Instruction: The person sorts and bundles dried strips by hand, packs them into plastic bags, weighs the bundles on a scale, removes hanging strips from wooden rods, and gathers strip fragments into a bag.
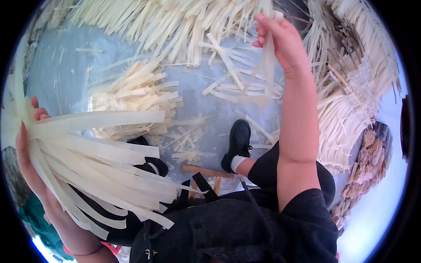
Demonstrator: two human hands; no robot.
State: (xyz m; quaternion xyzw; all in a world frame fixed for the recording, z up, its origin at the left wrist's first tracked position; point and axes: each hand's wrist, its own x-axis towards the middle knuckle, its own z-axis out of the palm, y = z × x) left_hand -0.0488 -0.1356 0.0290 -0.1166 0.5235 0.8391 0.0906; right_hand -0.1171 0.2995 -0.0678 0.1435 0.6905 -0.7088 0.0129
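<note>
My left hand (25, 158) is closed round a thick bundle of long, flat, pale strips (105, 171) at the left. They look like thin wood veneer. Their loose ends fan out across my lap, and the bundle's other end runs off toward the left edge. Up at the top right my right hand (285, 41) is raised, its fingers curled and pinching a thin pale strip (268, 57). That strip hangs down past the wrist, blurred along its lower part. Below and ahead of the hands, a heap of similar strips (131, 94) lies on the floor.
A broad layered mass of strips (149, 26) spans the far side, and another stack (337, 131) stands at the right with sticks (340, 76) in it. Loose strips (237, 83) litter the grey floor (57, 74). Rough brown slabs (362, 171) border the right. My black shoe (239, 142) is between them.
</note>
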